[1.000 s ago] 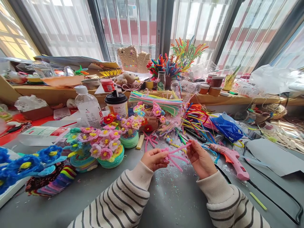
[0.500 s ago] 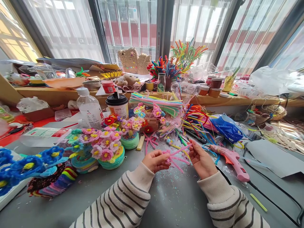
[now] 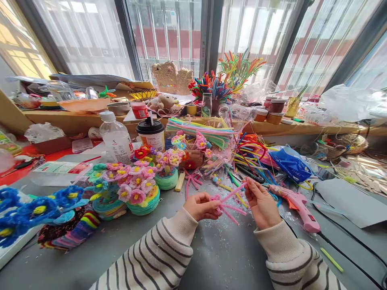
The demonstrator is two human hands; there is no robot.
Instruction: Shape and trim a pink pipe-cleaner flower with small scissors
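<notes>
Above the grey table, my left hand [image 3: 203,206] pinches the bunched end of some pink pipe cleaners [image 3: 229,208]. Several fuzzy strands fan out from it to the right. My right hand [image 3: 262,203] grips the tip of the uppermost strand between thumb and fingertips, so that strand runs taut between both hands. A second bundle of pink pipe cleaners [image 3: 192,179] lies just beyond my left hand. Right of my right hand rests a pink glue gun [image 3: 298,205] with a black cord.
Pipe-cleaner flower pots [image 3: 142,199] stand to the left, near a plastic bottle [image 3: 116,137] and a lidded cup [image 3: 150,135]. Pastel pipe cleaners [image 3: 201,131] lie behind. A blue plastic bag [image 3: 290,164] and grey sheet [image 3: 352,201] sit at right. Glitter is scattered on the tabletop.
Both hands and the pink pipe cleaners have shifted slightly to the right in the picture, along with the whole scene. The grip of each hand looks the same.
</notes>
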